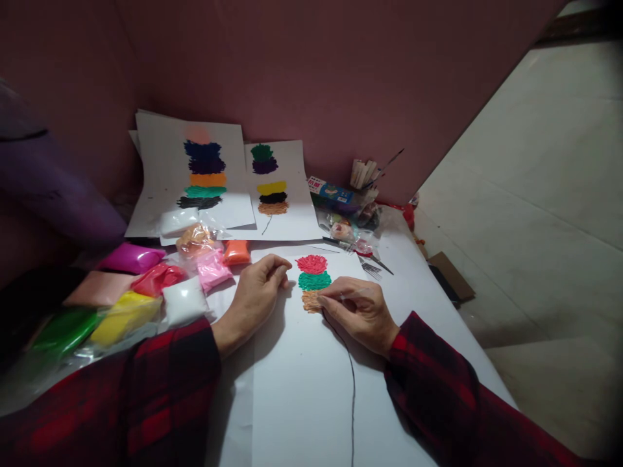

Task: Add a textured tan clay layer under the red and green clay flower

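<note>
A white sheet of paper (302,395) lies before me, with stacked patches of textured clay on it: a red patch (312,264), a green patch (314,281) and a tan patch (311,301). My right hand (360,314) is closed at the tan patch's right edge, pinching a thin pale tool (357,294) that is mostly hidden by the fingers. From under those fingertips a thin black strand (352,383) runs down the sheet. Left of the patches, my left hand (257,295) hovers over the paper with thumb and fingers pinched together; whatever is between them is hidden.
Several bags of coloured clay, among them a yellow bag (124,318) and a white bag (185,301), lie at left. Two sheets with finished patches (233,214) lean at the back wall. Scissors (377,259) and a colourful packet (331,192) are behind, right. The table edge (457,311) runs along the right.
</note>
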{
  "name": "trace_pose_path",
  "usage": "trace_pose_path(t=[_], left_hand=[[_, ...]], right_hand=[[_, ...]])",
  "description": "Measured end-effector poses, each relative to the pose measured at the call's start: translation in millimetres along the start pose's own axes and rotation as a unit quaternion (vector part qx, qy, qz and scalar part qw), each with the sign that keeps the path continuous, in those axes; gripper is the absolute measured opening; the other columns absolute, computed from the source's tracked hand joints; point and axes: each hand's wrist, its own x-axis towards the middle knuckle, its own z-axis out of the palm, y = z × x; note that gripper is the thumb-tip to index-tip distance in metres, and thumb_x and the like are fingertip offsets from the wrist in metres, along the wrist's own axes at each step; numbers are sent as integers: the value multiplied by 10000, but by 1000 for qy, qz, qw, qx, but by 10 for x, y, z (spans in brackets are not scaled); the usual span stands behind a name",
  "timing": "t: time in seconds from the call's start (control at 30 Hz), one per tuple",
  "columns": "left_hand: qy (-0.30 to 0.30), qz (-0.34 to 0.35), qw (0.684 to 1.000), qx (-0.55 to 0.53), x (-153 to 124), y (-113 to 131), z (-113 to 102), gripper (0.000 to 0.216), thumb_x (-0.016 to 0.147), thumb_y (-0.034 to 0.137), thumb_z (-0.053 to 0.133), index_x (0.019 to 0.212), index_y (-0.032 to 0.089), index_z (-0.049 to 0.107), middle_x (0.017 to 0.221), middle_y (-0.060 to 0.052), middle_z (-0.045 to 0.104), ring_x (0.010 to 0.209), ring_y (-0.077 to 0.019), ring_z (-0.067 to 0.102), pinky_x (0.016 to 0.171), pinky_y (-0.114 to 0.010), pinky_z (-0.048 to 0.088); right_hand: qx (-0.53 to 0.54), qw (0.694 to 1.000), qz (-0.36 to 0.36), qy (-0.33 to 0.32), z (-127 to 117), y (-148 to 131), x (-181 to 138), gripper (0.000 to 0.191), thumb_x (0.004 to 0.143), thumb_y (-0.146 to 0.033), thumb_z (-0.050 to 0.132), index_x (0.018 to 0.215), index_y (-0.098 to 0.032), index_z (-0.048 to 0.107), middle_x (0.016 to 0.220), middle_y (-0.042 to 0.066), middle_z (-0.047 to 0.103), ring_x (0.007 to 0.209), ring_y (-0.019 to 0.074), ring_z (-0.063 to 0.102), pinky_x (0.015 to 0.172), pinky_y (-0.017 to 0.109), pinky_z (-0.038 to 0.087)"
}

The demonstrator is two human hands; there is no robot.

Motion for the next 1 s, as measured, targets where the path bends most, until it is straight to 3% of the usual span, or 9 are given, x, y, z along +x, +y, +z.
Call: trace_pose_path(t=[0.47, 0.77, 1.0], left_hand=[[-3, 5, 1000, 1, -2, -39, 10, 114, 849, 228, 505, 864, 163, 597, 607, 26, 553, 533, -96, 472, 514, -229, 362], [-3, 7, 1000, -3, 5, -43, 9, 114, 847, 231, 507, 862, 161, 596, 605, 26, 547, 529, -98, 470, 516, -232, 362], [-3, 2, 1000, -7, -4, -24, 9, 116, 847, 229, 506, 870, 159, 596, 600, 30, 539, 525, -94, 471, 519, -228, 366]], right_hand=[[41, 999, 10, -25, 16, 39, -16, 67, 808, -166, 659, 828, -165, 724, 742, 50, 715, 657, 140, 649, 606, 277, 535], [122, 988, 96, -11, 55, -5, -8, 65, 788, -188, 682, 793, -143, 729, 737, 58, 728, 630, 134, 674, 577, 246, 566], [95, 989, 117, 4, 28, 25, -5, 84, 789, -219, 676, 751, -160, 721, 690, 37, 723, 599, 137, 661, 531, 238, 532]])
